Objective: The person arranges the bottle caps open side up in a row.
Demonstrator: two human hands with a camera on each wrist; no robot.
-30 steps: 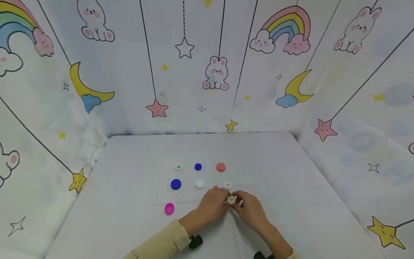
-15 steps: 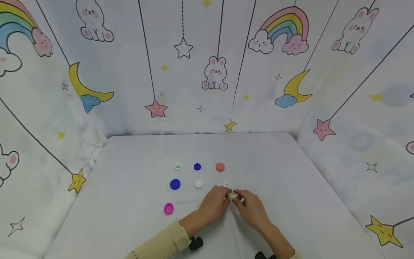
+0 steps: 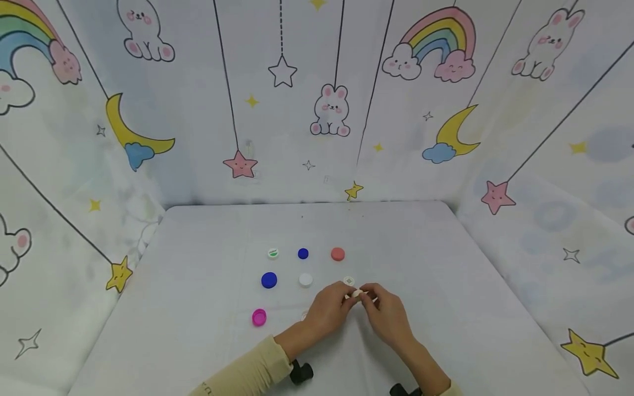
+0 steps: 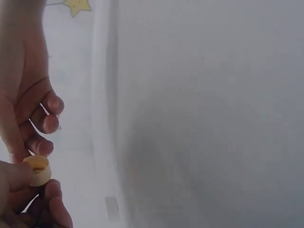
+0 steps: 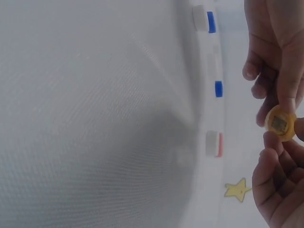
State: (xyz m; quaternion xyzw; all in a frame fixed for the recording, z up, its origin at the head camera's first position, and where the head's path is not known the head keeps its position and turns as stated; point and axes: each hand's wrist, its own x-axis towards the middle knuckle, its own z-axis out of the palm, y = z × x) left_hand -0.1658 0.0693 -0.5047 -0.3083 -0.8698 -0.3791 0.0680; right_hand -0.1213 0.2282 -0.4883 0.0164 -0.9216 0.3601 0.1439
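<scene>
Your left hand (image 3: 327, 302) and right hand (image 3: 390, 318) pinch the same pale cap (image 5: 279, 124), fingers curled in close around it. Taking that cap as your clock's centre in the head view, a ringed white cap (image 3: 349, 281) lies near at eleven, the red cap (image 3: 338, 254) farther along that line, and the big blue cap (image 3: 269, 280) and pink cap (image 3: 259, 317) well apart around nine. Something mostly hidden at your left wrist, toward eight, may be another cap (image 3: 304, 315). I'd judge the spread of caps on the table (image 3: 396, 236) mostly done, with the held one not yet down.
</scene>
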